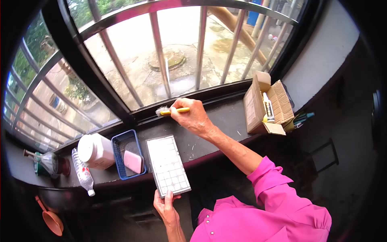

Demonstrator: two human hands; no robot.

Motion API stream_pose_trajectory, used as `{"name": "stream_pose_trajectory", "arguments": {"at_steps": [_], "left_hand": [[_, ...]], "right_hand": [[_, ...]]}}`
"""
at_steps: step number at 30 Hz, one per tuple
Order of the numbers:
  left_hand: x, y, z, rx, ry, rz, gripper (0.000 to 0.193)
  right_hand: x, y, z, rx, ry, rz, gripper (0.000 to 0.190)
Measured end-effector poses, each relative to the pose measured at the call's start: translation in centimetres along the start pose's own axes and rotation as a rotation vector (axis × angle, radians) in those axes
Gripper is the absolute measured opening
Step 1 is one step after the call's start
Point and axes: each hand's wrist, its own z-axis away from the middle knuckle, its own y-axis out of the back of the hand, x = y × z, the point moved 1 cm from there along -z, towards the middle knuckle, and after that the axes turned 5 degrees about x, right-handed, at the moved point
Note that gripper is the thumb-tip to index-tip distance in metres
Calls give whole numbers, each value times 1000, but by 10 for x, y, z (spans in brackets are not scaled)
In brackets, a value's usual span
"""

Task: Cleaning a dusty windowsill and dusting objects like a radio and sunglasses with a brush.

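Observation:
My right hand (193,116) grips the yellow handle of a small brush (178,111). Its pale, frayed bristles point left, against the black track at the foot of the window. My left hand (168,208) holds the near end of a flat board (168,165) with a white face and a printed grid of lines. The far part of the board lies over the dark sill (193,145), where a few whitish bits are scattered between the board and my right forearm.
Left of the board are a blue plastic basket (114,151) holding a pink block (133,161), a white plastic jar (96,151), a clear plastic bottle (83,172) and a glass bottle (50,163). At right stands an open cardboard box (253,112) containing a tube (268,107). Metal bars (201,48) cross the window.

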Motion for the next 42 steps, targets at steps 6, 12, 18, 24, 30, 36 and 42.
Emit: {"name": "stream_pose_trajectory", "arguments": {"at_steps": [6, 12, 18, 24, 30, 36, 42], "left_hand": [[-8, 11, -13, -40, 41, -103, 44], [4, -29, -13, -315, 90, -315, 46], [-2, -38, -29, -366, 51, -372, 44], [-6, -41, -18, -265, 53, -289, 33], [-3, -69, 23, -228, 62, -96, 34], [-11, -88, 32, -268, -36, -192, 32], [18, -102, -5, -326, -144, -454, 32]], "right_hand": [[0, 39, 81, 216, 34, -99, 11], [2, 83, 161, 392, -62, -232, 11], [-4, 107, 202, 570, -108, -225, 13], [-23, 130, 227, 560, 15, -76, 4], [-39, 163, 254, 429, -95, 65, 7], [-46, 176, 273, 478, -145, 1, 10], [-37, 137, 288, 769, -128, -195, 12]]}}
